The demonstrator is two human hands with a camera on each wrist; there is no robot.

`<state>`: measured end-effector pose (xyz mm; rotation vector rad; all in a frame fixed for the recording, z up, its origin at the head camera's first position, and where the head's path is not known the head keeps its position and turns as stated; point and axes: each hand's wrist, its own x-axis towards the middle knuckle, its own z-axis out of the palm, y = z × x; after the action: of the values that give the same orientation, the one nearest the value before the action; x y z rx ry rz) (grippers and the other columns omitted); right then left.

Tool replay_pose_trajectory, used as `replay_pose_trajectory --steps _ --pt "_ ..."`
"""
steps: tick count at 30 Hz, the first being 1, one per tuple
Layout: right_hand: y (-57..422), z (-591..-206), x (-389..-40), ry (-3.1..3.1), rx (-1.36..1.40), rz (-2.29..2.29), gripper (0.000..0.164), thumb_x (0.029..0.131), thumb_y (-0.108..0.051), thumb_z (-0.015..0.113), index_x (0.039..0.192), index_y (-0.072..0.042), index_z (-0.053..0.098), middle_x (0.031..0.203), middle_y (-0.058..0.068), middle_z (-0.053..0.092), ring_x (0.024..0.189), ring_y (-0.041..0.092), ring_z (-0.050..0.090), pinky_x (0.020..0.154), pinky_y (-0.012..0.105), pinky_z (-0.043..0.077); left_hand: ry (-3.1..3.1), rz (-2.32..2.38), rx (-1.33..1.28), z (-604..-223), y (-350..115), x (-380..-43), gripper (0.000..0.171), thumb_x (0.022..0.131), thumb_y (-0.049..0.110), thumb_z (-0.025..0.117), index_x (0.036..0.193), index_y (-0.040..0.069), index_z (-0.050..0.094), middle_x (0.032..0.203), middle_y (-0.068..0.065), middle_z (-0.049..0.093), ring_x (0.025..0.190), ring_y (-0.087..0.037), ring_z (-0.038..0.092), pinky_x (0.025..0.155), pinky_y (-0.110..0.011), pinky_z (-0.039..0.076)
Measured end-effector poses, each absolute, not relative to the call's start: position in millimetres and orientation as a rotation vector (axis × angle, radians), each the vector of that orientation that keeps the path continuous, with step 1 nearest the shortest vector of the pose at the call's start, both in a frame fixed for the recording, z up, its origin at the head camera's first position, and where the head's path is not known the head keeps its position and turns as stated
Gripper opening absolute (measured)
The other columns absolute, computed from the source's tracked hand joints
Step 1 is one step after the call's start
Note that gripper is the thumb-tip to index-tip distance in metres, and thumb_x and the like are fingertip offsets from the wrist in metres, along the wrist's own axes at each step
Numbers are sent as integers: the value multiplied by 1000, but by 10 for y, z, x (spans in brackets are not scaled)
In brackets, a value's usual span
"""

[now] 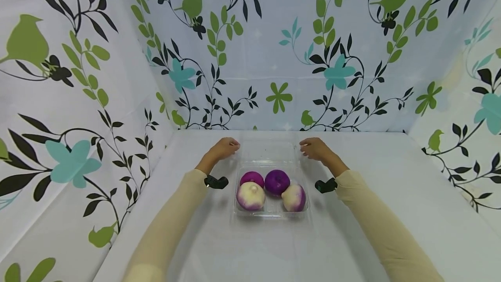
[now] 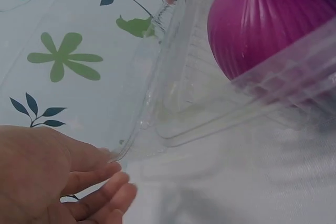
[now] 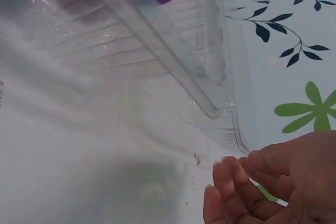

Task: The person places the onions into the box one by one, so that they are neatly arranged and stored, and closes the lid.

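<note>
A clear plastic clamshell box [image 1: 271,215] stands on the white table with its lid [image 1: 268,149] raised at the back. Inside lie a magenta onion [image 1: 252,178], a round dark purple vegetable [image 1: 277,182] and two white-and-purple turnips [image 1: 251,196]. My left hand [image 1: 225,148] pinches the lid's left corner between thumb and fingers, as the left wrist view shows. At the opposite corner my right hand [image 1: 315,148] pinches the lid's edge the same way. The magenta onion [image 2: 268,30] looks large and ridged in the left wrist view.
The white tabletop [image 1: 270,251] spreads around the box. Behind it hangs a patterned cloth [image 1: 254,55] with birds, leaves and flowers, and similar cloth covers both sides. A dark wrist device [image 1: 216,182] sits by the left wrist, another [image 1: 325,185] by the right.
</note>
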<state>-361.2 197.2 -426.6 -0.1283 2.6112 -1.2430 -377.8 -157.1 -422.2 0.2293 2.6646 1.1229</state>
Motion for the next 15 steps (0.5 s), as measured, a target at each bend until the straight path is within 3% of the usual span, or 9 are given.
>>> replay_pose_trajectory --steps 3,8,15 --pt "2014 -4214 -3573 2597 -141 -1315 46 112 -13 45 153 9 45 150 32 53 136 44 56 114 52 45 2701 1165 240 -4186 -1564 -3746 36 110 18 53 138 -3 60 138 -23 62 123 -34 62 106 -47 50" --pt "2056 -4098 -3499 2601 -141 -1395 50 114 -25 44 153 5 46 155 29 49 139 44 53 116 52 43 2766 1193 289 -4068 -1563 -3643 37 109 21 54 139 0 60 134 -25 63 123 -39 61 102 -49 50" --pt "2117 -3921 -3356 2449 -81 -1572 64 114 -48 37 154 1 47 152 27 52 137 41 53 118 49 41 2677 1368 309 -3914 -1641 -3497 41 113 30 45 139 2 62 127 -25 68 105 -35 64 101 -51 48"
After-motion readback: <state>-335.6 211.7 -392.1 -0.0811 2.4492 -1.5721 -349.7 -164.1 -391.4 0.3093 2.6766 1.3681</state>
